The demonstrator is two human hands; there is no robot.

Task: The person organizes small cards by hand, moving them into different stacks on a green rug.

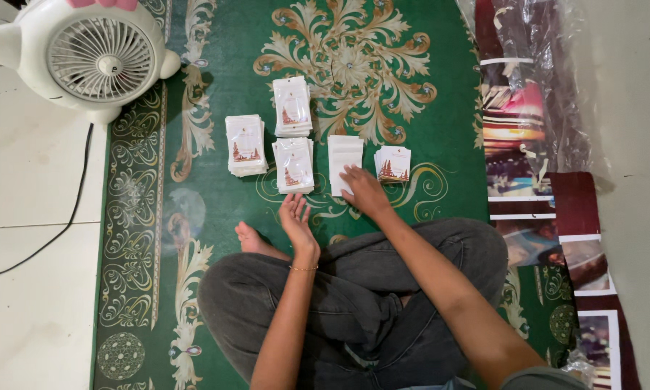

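Both hands reach forward over a green patterned rug (pixel 217 43) from a person sitting cross-legged in grey trousers. Right hand (pixel 365 191) lies palm down with fingers spread on the lower edge of a stack of plain white sleeves (pixel 343 159), pressing on it without closing round it. Left hand (pixel 296 220) is open and loose, palm turned inward, fingers slightly curled, holding nothing; its fingertips sit just below a stack of packed cards (pixel 294 165), close to it but whether touching cannot be told.

Just right of the white sleeves, touching or nearly so, lies a small pile of printed cards (pixel 393 163). Two more stacks of packed cards lie further out: one higher up (pixel 292 107), one to the left (pixel 245 145). A bare foot (pixel 251 240) shows beside the left wrist. A white fan (pixel 97 58) stands at the rug's far left corner, partly on the tiled floor (pixel 29 180). Along the right edge lie printed sheets under clear plastic (pixel 534 108).
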